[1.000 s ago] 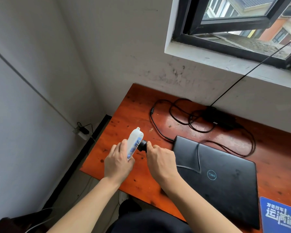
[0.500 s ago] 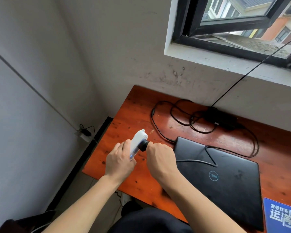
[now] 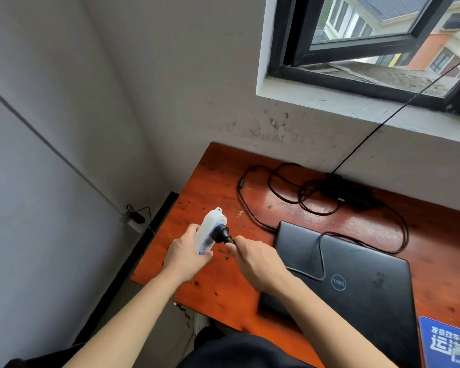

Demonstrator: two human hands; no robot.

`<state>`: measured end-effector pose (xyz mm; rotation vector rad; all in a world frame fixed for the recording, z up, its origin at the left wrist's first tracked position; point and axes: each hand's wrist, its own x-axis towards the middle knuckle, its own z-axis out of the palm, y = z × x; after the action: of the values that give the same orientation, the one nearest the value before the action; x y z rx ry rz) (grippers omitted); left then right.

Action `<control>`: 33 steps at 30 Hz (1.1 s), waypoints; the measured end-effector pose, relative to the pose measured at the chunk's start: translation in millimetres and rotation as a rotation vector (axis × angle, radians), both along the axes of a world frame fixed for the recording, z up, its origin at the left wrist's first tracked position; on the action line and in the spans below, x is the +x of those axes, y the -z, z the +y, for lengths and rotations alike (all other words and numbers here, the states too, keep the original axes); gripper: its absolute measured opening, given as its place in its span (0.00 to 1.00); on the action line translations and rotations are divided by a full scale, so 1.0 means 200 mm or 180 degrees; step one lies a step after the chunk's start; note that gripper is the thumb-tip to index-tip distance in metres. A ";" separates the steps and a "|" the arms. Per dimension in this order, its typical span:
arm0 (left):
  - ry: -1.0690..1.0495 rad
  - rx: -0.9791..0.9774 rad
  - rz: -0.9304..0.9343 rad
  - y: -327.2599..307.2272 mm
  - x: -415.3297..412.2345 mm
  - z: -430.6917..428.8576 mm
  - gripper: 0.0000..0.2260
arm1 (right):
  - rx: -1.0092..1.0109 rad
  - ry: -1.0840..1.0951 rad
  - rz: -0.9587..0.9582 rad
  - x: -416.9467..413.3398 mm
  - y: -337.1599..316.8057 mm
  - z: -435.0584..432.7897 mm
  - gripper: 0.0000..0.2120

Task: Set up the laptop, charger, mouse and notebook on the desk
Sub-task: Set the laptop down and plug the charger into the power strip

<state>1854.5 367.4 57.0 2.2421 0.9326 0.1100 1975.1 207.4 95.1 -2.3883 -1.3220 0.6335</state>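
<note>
Left hand (image 3: 186, 257): is gripping the white power strip (image 3: 210, 229) above the desk (image 3: 223, 288).
Right hand (image 3: 255, 261): is easing back off the black plug (image 3: 221, 232), now pinching only its cord.
Plug: is sitting pushed into the strip, newly uncovered.
Charger brick (image 3: 348, 192): is lying by the wall behind the closed laptop (image 3: 356, 274); powering looks nearly done.

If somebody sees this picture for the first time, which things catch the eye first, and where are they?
Over the left part of the desk, the left hand grips a white power strip while the right hand pinches a black plug set against its face. Right of them a closed black laptop lies flat, with the charger brick and its looped cable behind it by the wall.
</note>
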 end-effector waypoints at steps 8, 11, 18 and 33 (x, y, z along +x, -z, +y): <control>0.0208 -0.1043 -0.0225 -0.13 0.01 0.10 0.09 | 0.0483 -0.0302 -0.0049 -0.03 -0.08 0.02 0.15; 0.0511 -0.0820 -0.0070 -0.15 0.01 0.12 0.11 | 0.0443 -0.0481 -0.0457 -0.06 -0.07 0.00 0.16; 0.0943 -0.0350 0.0407 -0.21 0.03 0.14 0.14 | 0.0211 -0.0676 -0.1112 -0.08 -0.10 -0.02 0.18; 0.0691 -0.0666 0.0670 -0.26 0.06 0.13 0.12 | 0.0058 -0.0508 -0.1190 -0.03 -0.11 0.05 0.16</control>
<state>1866.4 392.9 109.2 2.1696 0.7619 -0.3131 1969.7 217.5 117.3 -2.4861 -1.6719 0.2152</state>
